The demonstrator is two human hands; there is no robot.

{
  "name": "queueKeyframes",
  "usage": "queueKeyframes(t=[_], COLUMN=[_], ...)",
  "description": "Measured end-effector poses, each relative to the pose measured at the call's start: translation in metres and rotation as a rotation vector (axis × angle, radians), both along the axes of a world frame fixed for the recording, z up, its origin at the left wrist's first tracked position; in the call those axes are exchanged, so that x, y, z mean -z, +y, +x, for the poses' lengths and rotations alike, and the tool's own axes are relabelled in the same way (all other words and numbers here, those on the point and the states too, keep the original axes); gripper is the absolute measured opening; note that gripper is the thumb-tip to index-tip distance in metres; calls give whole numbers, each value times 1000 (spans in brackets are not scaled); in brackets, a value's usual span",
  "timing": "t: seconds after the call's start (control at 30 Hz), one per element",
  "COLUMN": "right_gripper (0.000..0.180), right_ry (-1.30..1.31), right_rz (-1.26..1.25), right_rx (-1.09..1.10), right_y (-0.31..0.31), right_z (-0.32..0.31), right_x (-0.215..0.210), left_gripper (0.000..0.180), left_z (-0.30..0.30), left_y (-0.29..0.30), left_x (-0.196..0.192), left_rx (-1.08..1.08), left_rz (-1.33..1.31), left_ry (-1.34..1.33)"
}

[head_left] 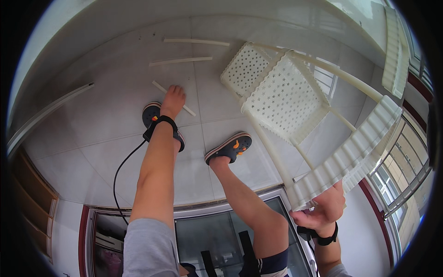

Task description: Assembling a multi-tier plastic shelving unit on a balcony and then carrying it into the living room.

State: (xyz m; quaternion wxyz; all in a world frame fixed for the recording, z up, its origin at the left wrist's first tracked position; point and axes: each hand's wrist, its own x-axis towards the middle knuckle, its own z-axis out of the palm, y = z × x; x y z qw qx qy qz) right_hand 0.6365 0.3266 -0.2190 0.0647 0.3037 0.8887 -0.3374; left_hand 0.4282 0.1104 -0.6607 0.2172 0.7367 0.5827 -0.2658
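Note:
My left hand [174, 101] reaches down to the floor, its fingers curled over the middle of a thin cream rod [188, 110]. Both ends of that rod stick out past the hand. On the right is a white plastic rack [265, 145] with tube posts and star-punched baskets [281, 99]. My right hand [326, 208] grips the lower corner of its nearest basket [350, 154], which has a rippled side. The thumb shows below the edge; some fingers are hidden behind the basket.
Two more cream rods [196, 42] [181, 60] lie farther off on the grey tiles [110, 106]. My feet stand in dark clogs [230, 147] between the hands. A black cable [115, 180] runs from my left wrist. Glass doors [207, 235] are behind me, a barred window [392, 171] at right.

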Motion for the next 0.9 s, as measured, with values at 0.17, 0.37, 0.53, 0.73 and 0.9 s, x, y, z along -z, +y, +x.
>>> queueKeyframes(t=[0.17,0.37,0.53,0.73,0.9], right_gripper=[52,50,45,42,44], right_ry=[-1,21,-30,-30,48], right_rz=[-53,-19,-4,-55,-22], right_rx=[-16,1,-1,32,26], right_y=[-1,0,-1,1,-6], right_z=[4,4,0,1,-6], right_x=[-2,-1,-4,2,3], left_gripper=[29,48,56,37,24], left_z=[-16,-47,-57,-68,-81], left_y=[-2,83,126,143,115], left_x=[-7,-27,-10,13,0], left_rx=[-106,-339,-351,-374,-373], left_rz=[242,475,497,369,287], left_ry=[-89,-77,5,-51,-80])
